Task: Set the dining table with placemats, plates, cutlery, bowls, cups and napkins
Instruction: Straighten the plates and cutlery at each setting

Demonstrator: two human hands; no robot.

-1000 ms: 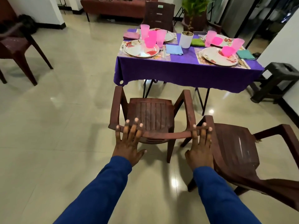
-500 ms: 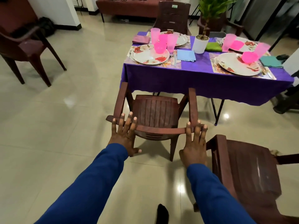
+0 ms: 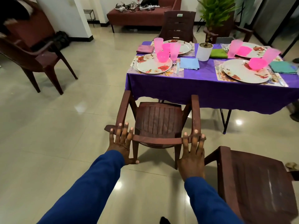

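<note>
Head view: chair being pushed toward the set dining table.
Left hand (image 3: 120, 143) and right hand (image 3: 192, 155) are pressing flat, fingers straight, on the chair (image 3: 159, 120) backrest. Risk: armrests are nearing the tablecloth (image 3: 202, 92); snagging it could topple the cups (image 3: 158, 45). The near-left plate (image 3: 152, 64) is lying far beyond both hands.

The floor (image 3: 48, 126) is laid in large pale tiles, polished to a glossy finish in which lamp glints are mirrored. The chair (image 3: 158, 120) is moulded in dark brown plastic with a ribbed seat and scuffed, dull arms. The desk (image 3: 202, 88) is draped in purple cloth with a slight sheen. The plates (image 3: 152, 65) are seen glazed and smooth, the cups (image 3: 175, 50) in translucent pink plastic, the napkins (image 3: 189, 63) in matt cloth.
</note>
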